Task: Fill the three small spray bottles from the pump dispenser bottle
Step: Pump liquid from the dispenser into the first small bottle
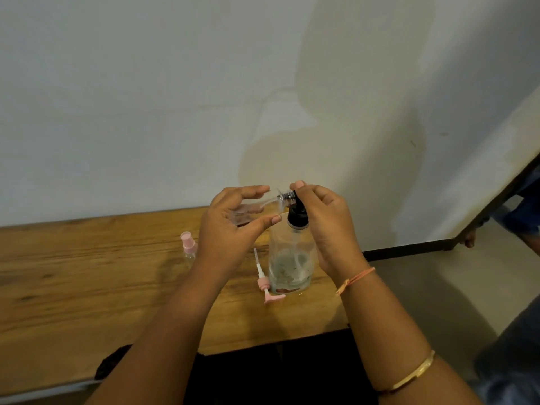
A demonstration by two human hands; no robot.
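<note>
One clear spray bottle (253, 206) lies sideways at the black pump (297, 214).

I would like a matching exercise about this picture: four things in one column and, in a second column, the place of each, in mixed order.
Things:
1. open small bottle
2. pink-capped bottle
3. loose sprayer
4. black pump head

Places:
a. lying on the table beside the big bottle
b. gripped by the right hand
c. standing on the table, left of both hands
d. held tilted in the left hand

Pairs: 1-d, 2-c, 3-a, 4-b.
</note>
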